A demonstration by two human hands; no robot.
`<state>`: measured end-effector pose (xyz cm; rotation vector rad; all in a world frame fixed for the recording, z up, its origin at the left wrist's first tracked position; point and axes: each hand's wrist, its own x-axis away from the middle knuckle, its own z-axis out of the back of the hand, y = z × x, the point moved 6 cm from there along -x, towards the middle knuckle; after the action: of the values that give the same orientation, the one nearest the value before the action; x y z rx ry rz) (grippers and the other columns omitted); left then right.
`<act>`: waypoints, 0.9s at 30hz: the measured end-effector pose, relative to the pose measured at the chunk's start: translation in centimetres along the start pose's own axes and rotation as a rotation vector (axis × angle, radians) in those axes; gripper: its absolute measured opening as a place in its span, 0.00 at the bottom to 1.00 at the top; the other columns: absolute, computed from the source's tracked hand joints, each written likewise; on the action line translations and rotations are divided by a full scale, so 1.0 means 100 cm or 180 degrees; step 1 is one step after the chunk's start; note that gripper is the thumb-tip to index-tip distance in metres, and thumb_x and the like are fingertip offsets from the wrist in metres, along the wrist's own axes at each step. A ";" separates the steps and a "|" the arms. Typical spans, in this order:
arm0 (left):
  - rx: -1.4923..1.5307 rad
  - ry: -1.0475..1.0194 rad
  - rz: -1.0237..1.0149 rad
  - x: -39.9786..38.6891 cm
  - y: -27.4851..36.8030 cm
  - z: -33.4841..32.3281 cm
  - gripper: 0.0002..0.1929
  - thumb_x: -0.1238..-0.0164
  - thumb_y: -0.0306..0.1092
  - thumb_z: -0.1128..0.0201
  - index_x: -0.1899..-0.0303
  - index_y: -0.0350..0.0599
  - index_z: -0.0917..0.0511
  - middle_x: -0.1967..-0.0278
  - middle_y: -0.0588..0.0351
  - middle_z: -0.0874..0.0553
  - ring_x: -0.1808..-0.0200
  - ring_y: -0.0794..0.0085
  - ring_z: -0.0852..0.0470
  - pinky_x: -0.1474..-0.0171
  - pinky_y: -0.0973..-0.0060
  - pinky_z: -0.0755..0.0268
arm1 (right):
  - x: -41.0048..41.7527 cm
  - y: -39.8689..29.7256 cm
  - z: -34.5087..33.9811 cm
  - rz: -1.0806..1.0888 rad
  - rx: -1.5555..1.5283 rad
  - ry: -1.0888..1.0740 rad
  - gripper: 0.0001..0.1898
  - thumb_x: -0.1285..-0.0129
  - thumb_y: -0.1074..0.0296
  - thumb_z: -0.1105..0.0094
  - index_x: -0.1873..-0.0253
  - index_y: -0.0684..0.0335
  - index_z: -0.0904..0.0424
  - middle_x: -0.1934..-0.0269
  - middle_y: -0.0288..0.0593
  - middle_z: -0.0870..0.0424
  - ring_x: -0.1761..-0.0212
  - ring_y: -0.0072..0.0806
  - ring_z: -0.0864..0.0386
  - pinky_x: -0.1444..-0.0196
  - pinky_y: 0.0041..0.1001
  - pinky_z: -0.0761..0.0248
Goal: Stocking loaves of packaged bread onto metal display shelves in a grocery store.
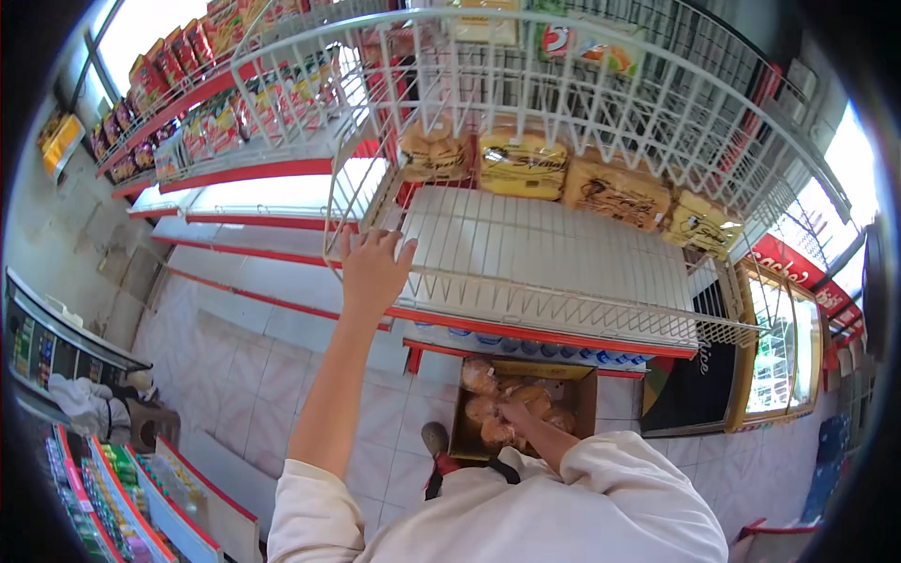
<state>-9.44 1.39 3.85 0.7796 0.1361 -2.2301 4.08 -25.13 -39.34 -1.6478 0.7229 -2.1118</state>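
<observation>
My left hand [373, 264] rests on the front edge of a white wire basket shelf [493, 278], near its left corner, fingers spread. Down in an open cardboard box [586, 408] on the floor, my right hand [515, 410] is among round bread buns in clear plastic bags [480, 375]. Whether its fingers grip a bag cannot be told. At the back of the wire shelf stand packaged breads: a yellow sliced loaf [522, 165], a browner pack [616, 193], another yellow pack [702, 222] and a bag of rolls [435, 156].
Upper wire baskets [563, 77] overhang the bread. Snack packets [225, 127] line shelves at the left. Bottles with blue caps [528, 346] stand below the wire shelf. A glass-door display cooler [781, 352] is at the right. A person [91, 405] is at the far left.
</observation>
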 end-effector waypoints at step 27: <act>0.1990 -0.1391 -0.1063 0.269 0.178 -0.126 0.31 0.47 0.40 0.33 0.39 0.47 0.32 0.40 0.47 0.31 0.38 0.52 0.34 0.37 0.49 0.45 | 0.224 -0.112 0.077 0.2937 0.1266 -0.0054 0.15 0.48 0.56 0.33 0.63 0.60 0.22 0.70 0.45 0.19 0.67 0.37 0.21 0.61 0.32 0.28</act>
<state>-5.13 -24.00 -19.28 0.5832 -0.7205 -2.7427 6.21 -30.29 -13.79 -0.8558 0.7833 -1.4330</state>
